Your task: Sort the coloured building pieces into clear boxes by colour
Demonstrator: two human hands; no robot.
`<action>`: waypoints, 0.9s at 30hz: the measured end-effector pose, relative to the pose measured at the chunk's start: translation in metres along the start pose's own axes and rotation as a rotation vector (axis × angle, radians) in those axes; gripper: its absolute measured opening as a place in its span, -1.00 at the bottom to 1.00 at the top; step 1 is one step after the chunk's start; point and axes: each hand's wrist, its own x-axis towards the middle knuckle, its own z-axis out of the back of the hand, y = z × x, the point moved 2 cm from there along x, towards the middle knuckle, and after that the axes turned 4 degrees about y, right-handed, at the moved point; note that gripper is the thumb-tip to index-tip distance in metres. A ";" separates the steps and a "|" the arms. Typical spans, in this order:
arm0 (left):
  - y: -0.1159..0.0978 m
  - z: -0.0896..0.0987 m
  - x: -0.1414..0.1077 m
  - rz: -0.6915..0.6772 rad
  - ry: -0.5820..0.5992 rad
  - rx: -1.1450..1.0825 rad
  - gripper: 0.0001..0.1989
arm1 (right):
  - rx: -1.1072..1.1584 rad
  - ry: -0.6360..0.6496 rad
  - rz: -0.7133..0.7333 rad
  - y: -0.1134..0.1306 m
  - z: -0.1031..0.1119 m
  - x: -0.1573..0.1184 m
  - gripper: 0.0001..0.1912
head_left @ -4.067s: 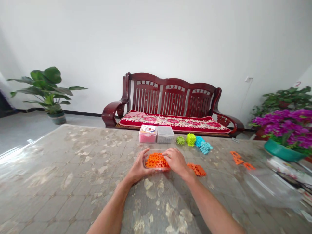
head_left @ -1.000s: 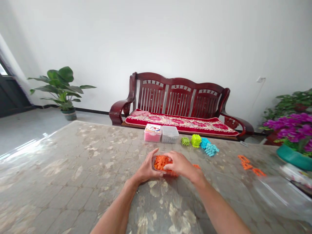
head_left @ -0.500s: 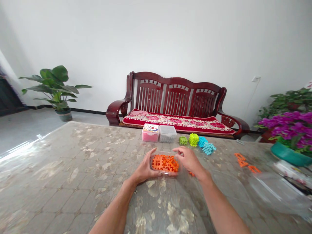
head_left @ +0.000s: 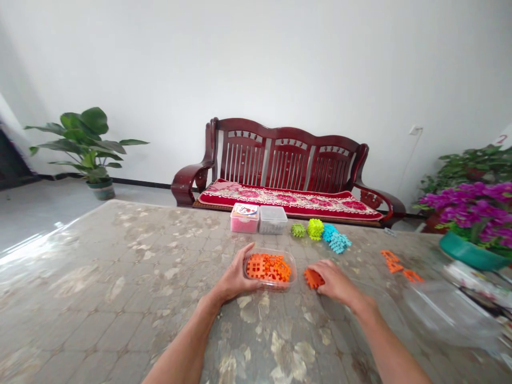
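Note:
A clear plastic container point(head_left: 294, 271) holds several flat, notched orange building blocks point(head_left: 267, 266). My left hand point(head_left: 237, 274) is wrapped round its left end, thumb at the near side and fingers at the far side. To the right of the container, my right hand point(head_left: 334, 284) is closed on an orange building block point(head_left: 313, 279) at the tabletop. The fingers partly cover this piece, and I cannot tell whether more than one is under them.
Beyond the container stand a pink-filled box point(head_left: 245, 220) and a clear lidded box point(head_left: 272, 220). Green blocks point(head_left: 316, 229) and blue blocks point(head_left: 339, 241) lie beside them. Further right are loose orange blocks point(head_left: 392, 261), a clear plastic tub point(head_left: 448, 309) and a teal flowerpot point(head_left: 474, 250).
My right hand has moved from the container's right rim to the right and down, onto the orange block on the table. My left hand stays on the container.

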 end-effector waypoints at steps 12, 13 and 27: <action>0.001 0.000 0.000 -0.021 -0.010 0.046 0.16 | 0.228 -0.209 0.166 0.071 0.037 0.028 -0.43; 0.001 0.000 0.001 -0.023 -0.011 0.046 0.16 | 0.232 -0.198 0.179 0.081 0.038 0.035 -0.43; -0.002 -0.001 0.001 -0.032 -0.015 0.088 0.12 | 0.180 -0.204 0.219 0.109 0.015 0.060 -0.75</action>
